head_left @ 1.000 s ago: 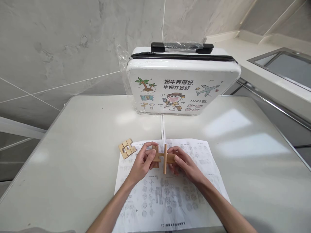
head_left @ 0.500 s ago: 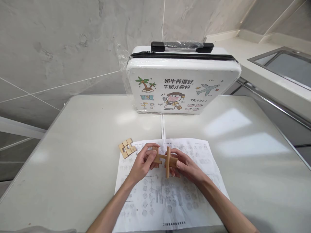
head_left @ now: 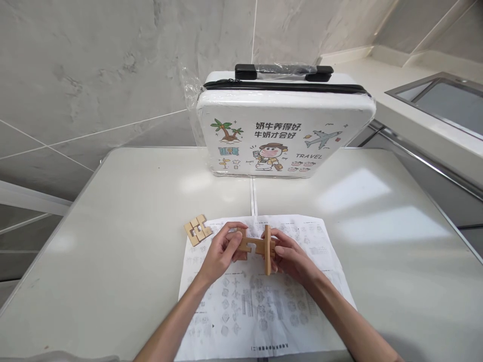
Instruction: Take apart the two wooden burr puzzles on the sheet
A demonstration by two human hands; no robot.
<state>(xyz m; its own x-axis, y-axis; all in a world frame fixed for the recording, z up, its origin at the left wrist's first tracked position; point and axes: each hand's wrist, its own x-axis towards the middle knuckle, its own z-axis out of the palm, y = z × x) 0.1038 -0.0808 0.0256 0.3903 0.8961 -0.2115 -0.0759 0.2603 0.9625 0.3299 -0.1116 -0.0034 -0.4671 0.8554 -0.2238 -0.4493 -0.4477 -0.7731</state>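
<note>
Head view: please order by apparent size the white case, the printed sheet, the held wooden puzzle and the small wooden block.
1-2. white case and printed sheet: about alike; the sheet is nearer and partly covered by arms, so unranked.
3. held wooden puzzle.
4. small wooden block, slightly smaller.

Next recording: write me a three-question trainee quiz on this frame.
1. Fill in: the white case stands on the ____.
2. True or false: the left hand and right hand both grip the crossed wooden bars over the printed sheet.
3. The loose wooden block lies: A) left of the left hand; B) right of the right hand; C) atop the case.
Key: 1 table; 2 true; 3 A.
</note>
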